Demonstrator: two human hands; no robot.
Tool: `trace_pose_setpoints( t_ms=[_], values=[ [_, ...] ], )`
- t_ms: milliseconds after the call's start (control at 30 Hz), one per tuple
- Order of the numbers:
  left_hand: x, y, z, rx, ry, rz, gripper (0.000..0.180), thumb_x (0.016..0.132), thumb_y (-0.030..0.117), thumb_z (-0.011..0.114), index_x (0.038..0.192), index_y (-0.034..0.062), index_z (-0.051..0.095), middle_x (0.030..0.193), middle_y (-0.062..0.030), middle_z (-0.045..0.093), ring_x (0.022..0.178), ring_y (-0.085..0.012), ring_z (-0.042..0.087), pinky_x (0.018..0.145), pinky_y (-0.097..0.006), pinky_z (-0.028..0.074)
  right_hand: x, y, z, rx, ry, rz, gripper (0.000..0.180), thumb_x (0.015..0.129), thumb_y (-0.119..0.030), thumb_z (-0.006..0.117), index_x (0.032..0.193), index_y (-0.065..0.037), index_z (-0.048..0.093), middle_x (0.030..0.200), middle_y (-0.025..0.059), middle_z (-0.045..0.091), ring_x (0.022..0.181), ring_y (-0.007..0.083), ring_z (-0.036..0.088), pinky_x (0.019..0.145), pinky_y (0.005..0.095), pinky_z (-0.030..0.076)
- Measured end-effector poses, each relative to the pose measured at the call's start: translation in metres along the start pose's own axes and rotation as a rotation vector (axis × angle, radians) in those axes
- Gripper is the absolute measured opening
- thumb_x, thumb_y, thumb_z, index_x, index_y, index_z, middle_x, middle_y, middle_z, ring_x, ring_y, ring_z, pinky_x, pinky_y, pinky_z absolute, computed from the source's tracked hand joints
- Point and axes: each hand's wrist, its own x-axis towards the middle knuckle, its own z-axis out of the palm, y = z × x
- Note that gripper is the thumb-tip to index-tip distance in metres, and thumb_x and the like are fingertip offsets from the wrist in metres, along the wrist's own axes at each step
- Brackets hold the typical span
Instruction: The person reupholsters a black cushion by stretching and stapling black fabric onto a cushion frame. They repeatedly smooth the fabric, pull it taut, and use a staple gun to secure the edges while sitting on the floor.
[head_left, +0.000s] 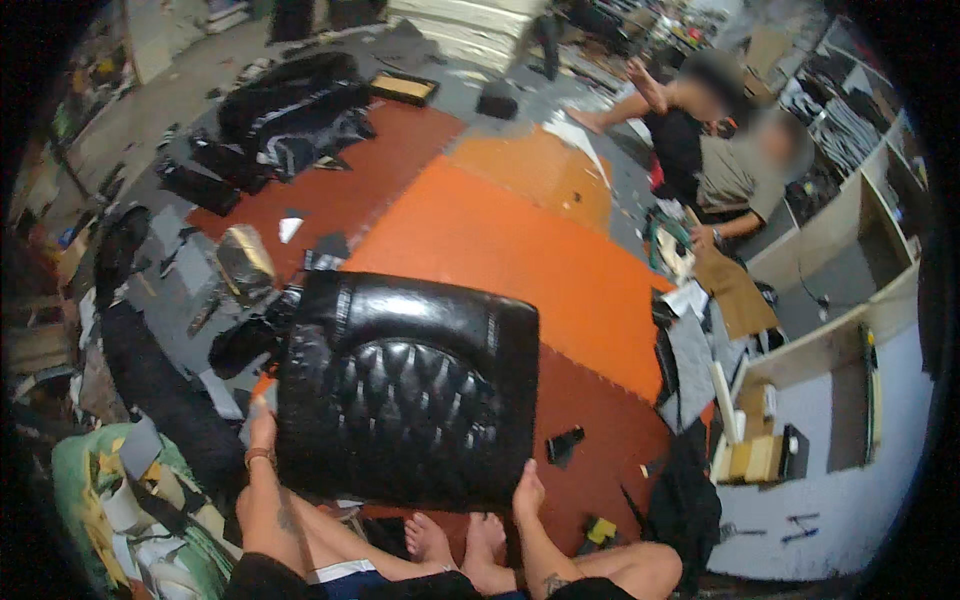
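A large black quilted seat cushion (420,375), glossy like leather, is tilted up in front of me over my feet. It is roughly square, with diamond stitching in the middle and a smooth band across its far part. At its left edge, near the lower corner, my left hand (262,428) is closed on it, the fingertips partly hidden. My right hand (529,488) grips the lower right corner, its thumb along the edge and the other fingers out of sight behind it.
Orange and brown sheets (520,265) cover the floor. Black cushion pieces (290,120) lie far left. A stuffed green sack (130,490) stands near left. On the right are a pale open-fronted shelf unit (850,250) and two other people, one handling brown material (738,290).
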Motion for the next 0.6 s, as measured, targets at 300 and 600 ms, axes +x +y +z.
trace_pose_setpoints(
  t_ms=[300, 600],
  values=[
    [0.000, 0.000, 0.001, 0.171, -0.230, -0.128, 0.043, 0.105, 0.042, 0.054, 0.116, 0.0084, 0.078, 0.103, -0.0132, 0.078, 0.093, -0.0329, 0.074, 0.086, -0.044, 0.058, -0.008, -0.040, -0.024, 0.364, -0.034, 0.178, 0.083, 0.105, -0.065, 0.057, 0.127, 0.014, 0.069, 0.126, 0.0191, 0.074, 0.113, 0.0291, 0.071, 0.098, 0.0433, 0.055],
    [-0.192, 0.130, -0.029, -0.623, -0.675, -0.029, 0.075, 0.113, 0.065, 0.034, 0.131, 0.0033, 0.072, 0.120, -0.0084, 0.078, 0.104, -0.0211, 0.073, 0.095, -0.036, 0.058, 0.038, -0.084, -0.095, -0.132, 0.220, -0.293, 0.075, 0.096, -0.052, 0.075, 0.142, 0.005, 0.063, 0.135, 0.0250, 0.069, 0.123, 0.0353, 0.067, 0.105, 0.0438, 0.052]
  ],
)
